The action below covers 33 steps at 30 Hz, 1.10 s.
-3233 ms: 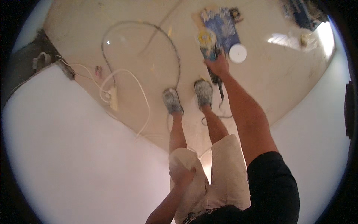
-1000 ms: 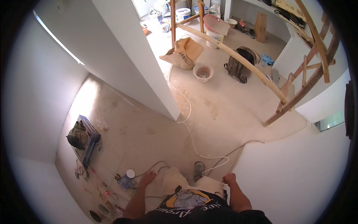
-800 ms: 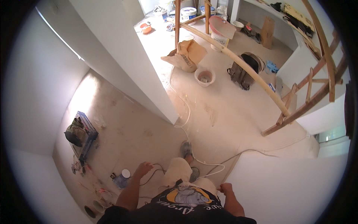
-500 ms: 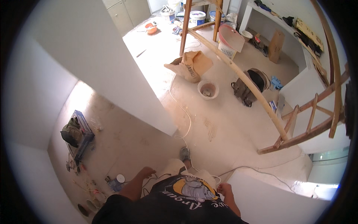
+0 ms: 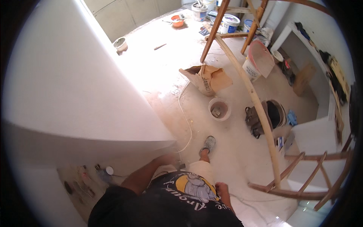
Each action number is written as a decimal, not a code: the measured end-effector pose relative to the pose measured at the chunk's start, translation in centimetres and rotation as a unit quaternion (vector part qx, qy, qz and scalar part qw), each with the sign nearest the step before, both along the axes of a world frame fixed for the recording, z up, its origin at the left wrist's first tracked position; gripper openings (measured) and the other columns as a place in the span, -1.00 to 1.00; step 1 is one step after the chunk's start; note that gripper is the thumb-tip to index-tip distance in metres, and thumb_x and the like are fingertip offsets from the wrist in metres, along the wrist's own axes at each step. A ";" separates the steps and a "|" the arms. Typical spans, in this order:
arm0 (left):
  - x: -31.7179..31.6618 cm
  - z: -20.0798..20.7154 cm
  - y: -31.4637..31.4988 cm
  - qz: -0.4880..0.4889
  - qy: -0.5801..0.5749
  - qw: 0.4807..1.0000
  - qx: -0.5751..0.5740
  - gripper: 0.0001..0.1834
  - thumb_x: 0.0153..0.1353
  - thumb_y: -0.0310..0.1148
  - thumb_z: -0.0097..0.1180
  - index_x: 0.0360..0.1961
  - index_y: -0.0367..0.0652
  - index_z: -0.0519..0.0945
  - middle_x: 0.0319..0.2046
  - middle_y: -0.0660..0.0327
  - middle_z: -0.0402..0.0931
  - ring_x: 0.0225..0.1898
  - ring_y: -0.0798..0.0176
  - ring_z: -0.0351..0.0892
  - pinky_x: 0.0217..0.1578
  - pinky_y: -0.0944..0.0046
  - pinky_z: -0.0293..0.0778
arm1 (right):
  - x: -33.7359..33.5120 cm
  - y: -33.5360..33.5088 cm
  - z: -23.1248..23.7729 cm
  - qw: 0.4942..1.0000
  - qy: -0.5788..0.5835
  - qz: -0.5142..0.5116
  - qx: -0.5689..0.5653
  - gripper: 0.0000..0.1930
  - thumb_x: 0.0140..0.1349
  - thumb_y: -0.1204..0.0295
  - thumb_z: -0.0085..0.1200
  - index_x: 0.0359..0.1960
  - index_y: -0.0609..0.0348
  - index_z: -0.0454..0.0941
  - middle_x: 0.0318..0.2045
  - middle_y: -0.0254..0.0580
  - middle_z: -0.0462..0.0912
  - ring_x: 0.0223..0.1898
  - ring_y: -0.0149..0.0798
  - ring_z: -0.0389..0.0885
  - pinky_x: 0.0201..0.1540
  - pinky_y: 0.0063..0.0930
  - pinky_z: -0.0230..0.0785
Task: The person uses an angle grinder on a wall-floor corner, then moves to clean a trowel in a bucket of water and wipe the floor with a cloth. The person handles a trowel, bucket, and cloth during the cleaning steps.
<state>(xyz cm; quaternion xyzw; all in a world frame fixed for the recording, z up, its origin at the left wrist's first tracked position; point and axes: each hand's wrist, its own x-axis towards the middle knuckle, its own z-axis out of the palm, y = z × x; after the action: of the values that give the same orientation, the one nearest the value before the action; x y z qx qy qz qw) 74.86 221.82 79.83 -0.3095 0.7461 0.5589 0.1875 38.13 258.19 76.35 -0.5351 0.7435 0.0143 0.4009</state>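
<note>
My left hand (image 5: pixel 167 159) is beside the lower end of the white wall (image 5: pixel 124 113), smeared by motion, so its fingers are unclear. My right hand (image 5: pixel 222 188) hangs low beside my shirt (image 5: pixel 189 185), with its fingers curled and nothing showing in them. One of my feet, in a grey shoe (image 5: pixel 208 143), is on the floor ahead. Beyond it stands a small whitish bucket (image 5: pixel 227 110) with a lump or tool inside. Behind that sits an open brown paper sack (image 5: pixel 207 81). A white cable (image 5: pixel 185 117) winds over the floor beside the sack.
A long wooden pole (image 5: pixel 252 90) slants from a wooden trestle (image 5: pixel 214 32) toward a wooden ladder (image 5: pixel 314 193) on the right. A dark bag (image 5: pixel 259 117) and a white pail (image 5: pixel 253 68) stand beyond the pole. An orange bowl (image 5: pixel 177 22) and several paint buckets are at the back.
I have moved forward and my view has turned left; the wall now covers more of the left side. The small bucket and sack appear nearer and farther right. My left hand has moved toward the wall.
</note>
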 end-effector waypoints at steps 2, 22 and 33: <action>-2.7 3.0 -0.8 0.066 -0.017 0.997 0.040 -0.42 0.29 0.05 0.16 0.05 -0.27 0.65 -0.03 -0.10 0.66 0.00 -0.02 0.65 0.04 0.03 0.52 | -4.2 0.8 -2.3 1.000 0.020 0.014 0.003 -0.79 0.09 0.33 0.20 -0.26 0.07 0.74 -0.33 0.00 0.74 -0.30 -0.01 0.74 -0.20 -0.18 0.59; -15.5 4.6 -17.5 0.590 -0.073 0.801 -0.064 -0.43 0.24 -0.04 0.21 0.00 -0.40 0.67 -0.13 -0.07 0.72 -0.13 0.03 0.70 -0.04 0.12 0.56 | -34.6 -36.3 5.2 0.809 -0.327 -0.487 0.031 -0.92 0.28 0.48 0.05 -0.29 0.16 0.59 -0.51 -0.20 0.60 -0.48 -0.23 0.63 -0.41 -0.29 0.58; -6.3 -12.4 -21.4 0.318 -0.188 0.928 0.053 -0.58 0.27 -0.19 0.13 0.16 0.09 0.64 -0.24 -0.01 0.70 -0.31 0.13 0.71 -0.29 0.10 0.65 | -23.1 -48.2 -5.0 0.974 -0.181 0.104 0.092 -0.79 0.29 0.30 0.14 -0.20 0.15 0.69 -0.36 -0.21 0.71 -0.30 -0.18 0.70 -0.24 -0.24 0.51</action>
<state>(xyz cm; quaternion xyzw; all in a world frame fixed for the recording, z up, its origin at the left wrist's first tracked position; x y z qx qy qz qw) 68.60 200.46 67.41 -0.6194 0.5291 0.5596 0.1524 15.02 210.02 71.32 -0.5638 0.5947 0.0270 0.5725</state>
